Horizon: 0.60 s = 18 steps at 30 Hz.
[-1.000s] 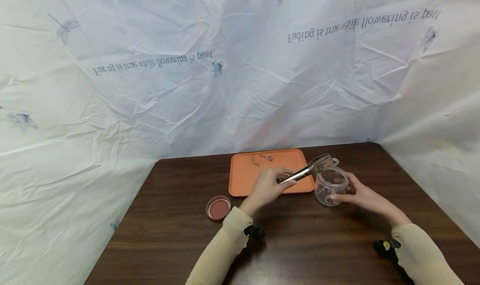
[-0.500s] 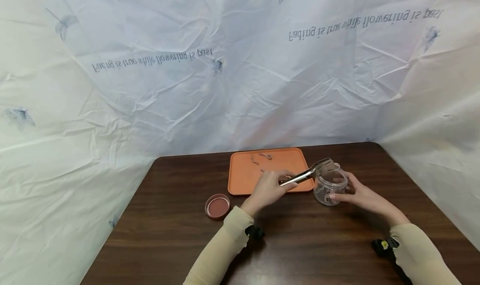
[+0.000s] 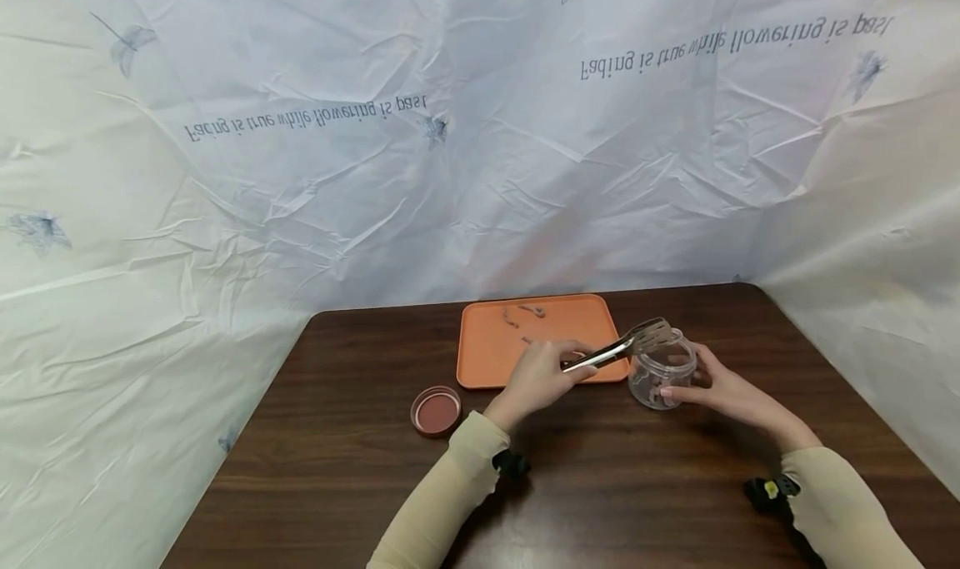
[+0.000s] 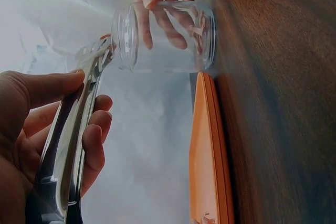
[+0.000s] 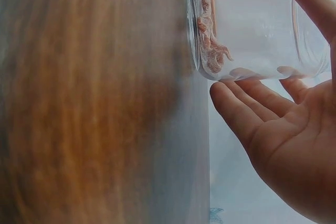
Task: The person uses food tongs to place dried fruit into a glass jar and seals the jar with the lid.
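Observation:
My left hand (image 3: 538,379) grips metal tongs (image 4: 73,124), thumb on one side and fingers on the other. The tongs' slotted ends lie right at the mouth of a clear jar (image 3: 651,381), with a bit of orange-pink (image 4: 106,36) showing at their tip in the left wrist view. Around the jar's right side, my right hand (image 3: 716,386) holds it upright with thumb and fingers. Wrinkled pinkish pieces (image 5: 210,35) lie on the jar's bottom. Behind the left hand is an orange tray (image 3: 480,361) bearing more small curled pieces (image 3: 533,311), partly hidden by that hand.
A red-brown round lid (image 3: 436,411) lies on the dark wooden table (image 3: 330,469), left of the tray. White printed sheeting (image 3: 375,194) hangs behind the table and along both sides.
The tongs' ends have dipped slightly toward the jar's mouth. A pale looped piece seen at their tip one second ago no longer stands out clearly above the rim. The right hand keeps its hold.

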Tool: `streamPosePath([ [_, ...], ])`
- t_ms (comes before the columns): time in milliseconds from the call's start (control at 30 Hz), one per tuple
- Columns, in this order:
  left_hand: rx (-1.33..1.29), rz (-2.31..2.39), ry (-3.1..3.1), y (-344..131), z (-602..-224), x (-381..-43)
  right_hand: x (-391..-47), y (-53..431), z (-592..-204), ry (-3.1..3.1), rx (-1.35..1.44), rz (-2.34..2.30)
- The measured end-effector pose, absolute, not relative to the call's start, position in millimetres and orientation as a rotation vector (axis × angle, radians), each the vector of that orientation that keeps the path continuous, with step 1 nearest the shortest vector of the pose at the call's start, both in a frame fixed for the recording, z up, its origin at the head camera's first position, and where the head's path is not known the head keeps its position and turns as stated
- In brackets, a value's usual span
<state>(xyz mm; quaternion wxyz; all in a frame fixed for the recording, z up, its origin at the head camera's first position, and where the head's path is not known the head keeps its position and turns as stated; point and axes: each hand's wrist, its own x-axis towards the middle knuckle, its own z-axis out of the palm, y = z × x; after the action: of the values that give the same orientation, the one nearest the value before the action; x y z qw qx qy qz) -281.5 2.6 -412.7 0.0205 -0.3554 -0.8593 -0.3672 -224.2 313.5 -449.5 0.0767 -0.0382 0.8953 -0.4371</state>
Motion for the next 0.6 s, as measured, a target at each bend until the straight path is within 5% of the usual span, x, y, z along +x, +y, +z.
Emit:
streamPosePath([
  [600, -1.071, -1.141, -2.691, -0.6, -408.5, -277.7, -224.4, 313.7, -452.4, 2.686, -0.149, -1.326],
])
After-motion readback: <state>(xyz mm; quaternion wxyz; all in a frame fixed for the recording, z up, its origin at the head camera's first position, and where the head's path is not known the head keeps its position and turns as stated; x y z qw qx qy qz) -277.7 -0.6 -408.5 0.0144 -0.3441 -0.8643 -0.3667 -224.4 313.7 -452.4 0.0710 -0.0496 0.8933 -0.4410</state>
